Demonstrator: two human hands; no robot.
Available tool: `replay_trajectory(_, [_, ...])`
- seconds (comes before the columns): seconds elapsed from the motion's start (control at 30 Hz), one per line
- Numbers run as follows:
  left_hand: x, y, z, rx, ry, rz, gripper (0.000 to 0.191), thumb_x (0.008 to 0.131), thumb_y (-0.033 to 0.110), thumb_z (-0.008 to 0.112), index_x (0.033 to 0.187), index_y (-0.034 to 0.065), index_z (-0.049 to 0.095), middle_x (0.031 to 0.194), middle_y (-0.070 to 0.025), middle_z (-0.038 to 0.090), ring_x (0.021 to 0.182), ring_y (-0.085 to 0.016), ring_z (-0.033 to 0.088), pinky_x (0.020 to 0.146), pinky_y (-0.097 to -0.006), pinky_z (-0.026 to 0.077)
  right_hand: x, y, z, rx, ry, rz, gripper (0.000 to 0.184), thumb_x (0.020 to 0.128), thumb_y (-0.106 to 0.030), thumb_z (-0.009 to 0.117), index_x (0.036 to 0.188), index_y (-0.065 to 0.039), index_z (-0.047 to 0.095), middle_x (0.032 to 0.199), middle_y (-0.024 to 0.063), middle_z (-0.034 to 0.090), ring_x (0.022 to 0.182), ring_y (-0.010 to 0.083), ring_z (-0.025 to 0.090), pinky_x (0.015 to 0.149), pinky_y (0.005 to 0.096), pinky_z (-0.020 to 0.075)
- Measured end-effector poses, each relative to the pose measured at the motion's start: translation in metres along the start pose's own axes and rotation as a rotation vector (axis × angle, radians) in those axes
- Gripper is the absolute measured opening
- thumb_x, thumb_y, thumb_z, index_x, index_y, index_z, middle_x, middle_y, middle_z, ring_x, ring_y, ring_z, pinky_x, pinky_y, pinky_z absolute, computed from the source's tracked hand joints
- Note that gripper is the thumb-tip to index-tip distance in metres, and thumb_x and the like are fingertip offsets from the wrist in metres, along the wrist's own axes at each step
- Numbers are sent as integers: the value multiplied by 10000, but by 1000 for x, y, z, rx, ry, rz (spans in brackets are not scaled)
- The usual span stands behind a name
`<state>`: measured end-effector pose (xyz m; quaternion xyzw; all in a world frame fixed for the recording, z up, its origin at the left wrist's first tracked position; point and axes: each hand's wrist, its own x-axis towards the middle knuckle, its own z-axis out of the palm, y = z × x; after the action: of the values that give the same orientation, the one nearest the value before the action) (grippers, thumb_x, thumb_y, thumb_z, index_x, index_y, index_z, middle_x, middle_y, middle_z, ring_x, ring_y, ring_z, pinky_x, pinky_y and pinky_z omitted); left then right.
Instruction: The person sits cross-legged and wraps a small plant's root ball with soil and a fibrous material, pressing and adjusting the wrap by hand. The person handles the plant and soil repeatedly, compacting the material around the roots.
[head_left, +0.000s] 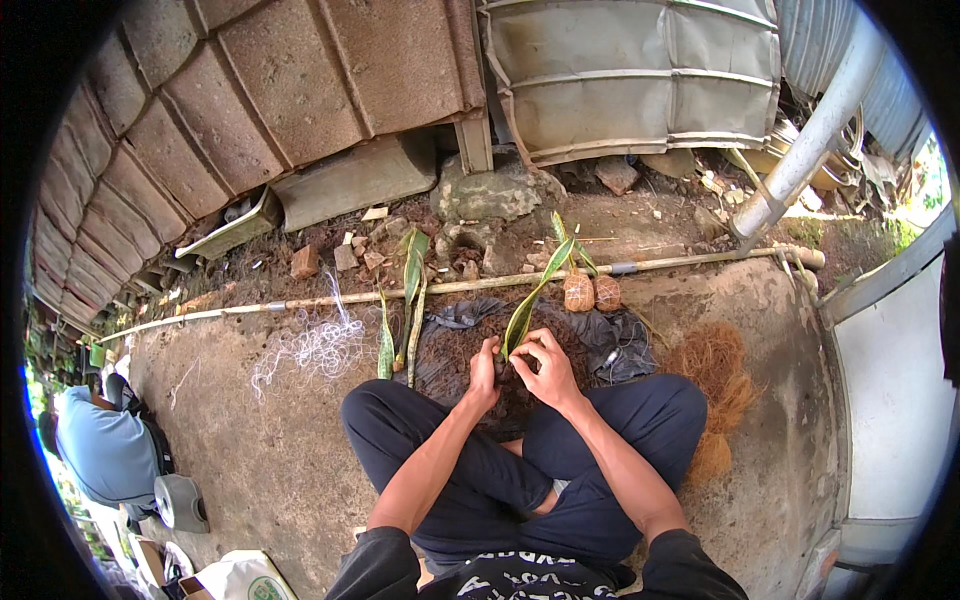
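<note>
Between my hands stands a variegated snake plant leaf (521, 324), its lower end low in my fingers. My left hand (486, 373) is curled around the base, partly hidden. The thumb and fingers of my right hand (549, 369) pinch the same leaf near its bottom. Under both hands, dark soil (450, 352) lies on black plastic sheeting (621, 337). To the left are more snake plant leaves (412, 281) and a loose tangle of white string (319, 349). Beyond my right hand sit two fibre balls wrapped in string (579, 291), with leaves rising from them.
A long bamboo pole (465, 286) crosses behind the soil. Brown coconut fibre (712, 375) lies right of my knee. A metal post (814, 127) and white panel (892, 405) are at the right. A person in light blue (105, 450) sits far left near a grey stool (181, 504).
</note>
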<state>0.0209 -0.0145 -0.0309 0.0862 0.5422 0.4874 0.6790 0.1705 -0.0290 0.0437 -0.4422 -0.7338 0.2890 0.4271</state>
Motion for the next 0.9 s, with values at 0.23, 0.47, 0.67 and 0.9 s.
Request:
replay_trajectory(0.23, [-7,4,6,-95,-6,-24,272,887,361,556,809,101,556,743,-42,574,589,-184,559,569,-326,471,3,2,2,235,108,115,120,886,-110,623,898,9,614,956,69,526,672,122,530,561,261,444])
replay_trajectory(0.47, [-18,18,5,-335,-173,-119,398,943,402,413,998,39,568,831,-112,614,767,-278,635,706,-393,558,6,28,-8,40,170,259,222,890,-139,647,1071,-15,611,1103,89,547,753,156,594,657,286,500])
replay_trajectory(0.67, [-29,26,16,-282,-217,-215,531,956,504,334,1115,65,588,944,-123,639,808,-272,639,745,-409,557,1,22,-1,271,-184,218,673,835,-294,722,1393,-49,436,1300,107,507,1218,225,495,979,364,415])
replay_trajectory(0.9, [-36,14,15,-164,-383,-286,587,894,593,465,1133,73,595,1008,-73,634,898,-209,629,760,-392,559,-2,-10,7,418,-125,152,575,737,-263,792,1213,-48,552,1154,123,553,1120,283,531,963,396,412])
